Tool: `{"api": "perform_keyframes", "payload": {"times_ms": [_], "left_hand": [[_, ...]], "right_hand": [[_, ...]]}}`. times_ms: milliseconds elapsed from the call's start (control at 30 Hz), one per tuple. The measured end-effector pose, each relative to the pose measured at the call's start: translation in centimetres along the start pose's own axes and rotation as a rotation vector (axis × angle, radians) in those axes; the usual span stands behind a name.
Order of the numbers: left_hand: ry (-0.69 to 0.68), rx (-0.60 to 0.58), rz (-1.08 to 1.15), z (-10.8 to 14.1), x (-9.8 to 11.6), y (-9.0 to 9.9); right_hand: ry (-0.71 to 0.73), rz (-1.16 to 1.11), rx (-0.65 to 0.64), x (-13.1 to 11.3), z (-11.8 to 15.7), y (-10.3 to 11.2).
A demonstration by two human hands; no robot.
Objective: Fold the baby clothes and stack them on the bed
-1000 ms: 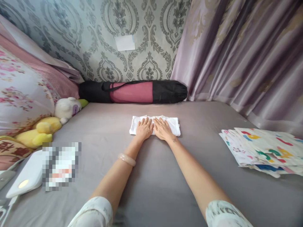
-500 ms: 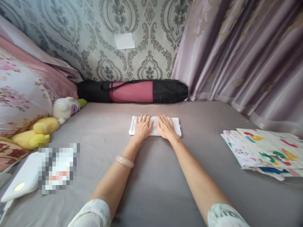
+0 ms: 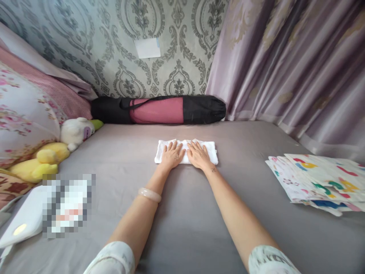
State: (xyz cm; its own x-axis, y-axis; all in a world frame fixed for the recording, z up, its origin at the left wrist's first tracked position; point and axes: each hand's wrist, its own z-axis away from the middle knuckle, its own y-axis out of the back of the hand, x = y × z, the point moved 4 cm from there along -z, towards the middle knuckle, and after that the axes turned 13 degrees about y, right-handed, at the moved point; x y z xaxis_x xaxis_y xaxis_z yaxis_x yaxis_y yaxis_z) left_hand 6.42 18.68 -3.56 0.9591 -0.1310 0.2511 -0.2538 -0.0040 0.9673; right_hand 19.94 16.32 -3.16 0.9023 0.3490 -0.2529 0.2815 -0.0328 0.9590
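Note:
A white folded cloth lies flat on the grey bed sheet, its long side running left to right. My left hand rests palm down on its left half, fingers stretched forward and spread. On the right half, my right hand lies flat in the same way, thumb toward the left one. A narrow strip of cloth shows between the two thumbs. The palms hide the cloth's middle parts. Neither hand grips it. A pale bangle circles my left forearm.
Folded printed cloths lie at the right. A black and pink rolled bag lies along the patterned wall. Plush toys and a floral pillow line the left, near a white device and a blurred-out item.
Both hands stay flat on the white cloth, the right one shifted very slightly left. The view has turned slightly.

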Motion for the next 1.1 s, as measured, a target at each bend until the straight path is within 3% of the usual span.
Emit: {"api": "perform_keyframes", "payload": {"times_ms": [100,300,433,833,1000,1100], "left_hand": [[-0.013,-0.006,0.004,0.0,-0.1,0.3],[0.084,0.152,-0.022,-0.2,-1.2,0.9],[0.14,0.064,-0.014,-0.3,-1.9,0.1],[0.159,0.007,-0.059,-0.4,-2.2,0.4],[0.174,0.108,-0.104,-0.4,-3.7,1.7],[0.2,0.059,-0.091,-0.3,-5.0,1.6]], "right_hand": [[-0.011,0.003,0.007,0.2,0.1,0.4],[-0.089,0.066,0.1,1.0,0.4,1.0],[-0.106,0.048,0.034,1.3,0.5,0.3],[-0.121,0.052,-0.033,1.6,0.4,0.3],[-0.187,0.123,0.051,2.9,0.8,1.3],[-0.249,0.129,0.049,4.0,1.2,1.0]]}}
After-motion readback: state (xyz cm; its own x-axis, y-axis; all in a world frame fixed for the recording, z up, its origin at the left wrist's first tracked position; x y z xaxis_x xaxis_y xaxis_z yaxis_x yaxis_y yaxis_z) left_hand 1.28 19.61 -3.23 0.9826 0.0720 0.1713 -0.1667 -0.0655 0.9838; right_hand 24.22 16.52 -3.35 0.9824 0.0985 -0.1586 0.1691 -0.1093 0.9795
